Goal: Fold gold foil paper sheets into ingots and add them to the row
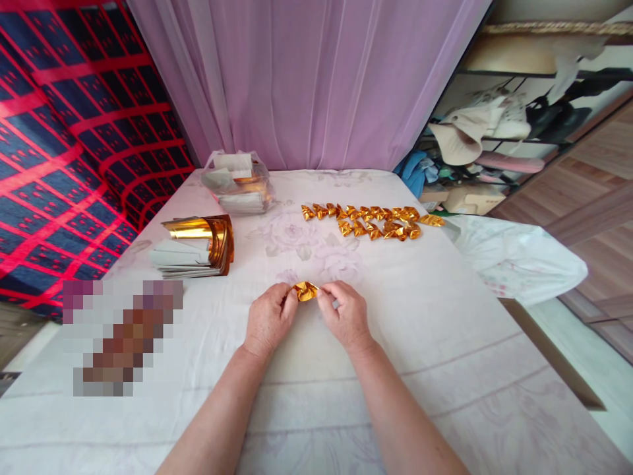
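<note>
A small folded gold foil paper piece (305,291) is pinched between my left hand (270,318) and my right hand (345,313), just above the white flowered cloth (425,330) on the table. Each hand grips one end of it with thumb and fingers. Further back, several finished gold folded pieces (376,221) lie in two rows. To the left a stack of gold foil sheets (195,245) rests curled on the cloth.
A clear plastic bag of paper packs (239,183) stands at the back left. A pink curtain (306,79) hangs behind the table. A white plastic bag (519,254) hangs off the right edge. Cluttered shelves (494,138) are at the right.
</note>
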A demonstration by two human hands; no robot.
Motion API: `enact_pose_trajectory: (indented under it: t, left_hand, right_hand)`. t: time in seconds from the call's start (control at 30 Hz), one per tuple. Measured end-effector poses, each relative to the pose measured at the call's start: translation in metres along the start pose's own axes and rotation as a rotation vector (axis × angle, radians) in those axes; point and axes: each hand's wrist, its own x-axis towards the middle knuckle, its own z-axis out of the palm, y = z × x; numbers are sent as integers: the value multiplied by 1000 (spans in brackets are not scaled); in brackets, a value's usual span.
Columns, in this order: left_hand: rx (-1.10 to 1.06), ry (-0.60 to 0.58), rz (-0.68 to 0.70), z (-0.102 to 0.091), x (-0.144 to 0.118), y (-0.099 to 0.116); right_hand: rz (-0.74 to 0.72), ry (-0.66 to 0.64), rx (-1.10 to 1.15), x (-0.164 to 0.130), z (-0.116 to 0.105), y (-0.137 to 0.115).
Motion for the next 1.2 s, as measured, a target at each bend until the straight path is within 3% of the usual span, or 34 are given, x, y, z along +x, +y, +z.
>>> enact_pose_trajectory:
  t: [0.43,0.7,0.9,1.2]
  left_hand:
    - [20,29,28,4,-1,-2]
    - [-336,52,-143,8,4,-10]
    - [-466,141,-201,5,8,-13]
    - [-658,209,-266,3,10,-15]
  right_hand:
    - [-65,-97,-76,1,-6,5]
    - [-149,-205,-153,0,-6,0]
    - [36,-1,-372,13,2,4]
    - [302,-52,-602,91,22,29]
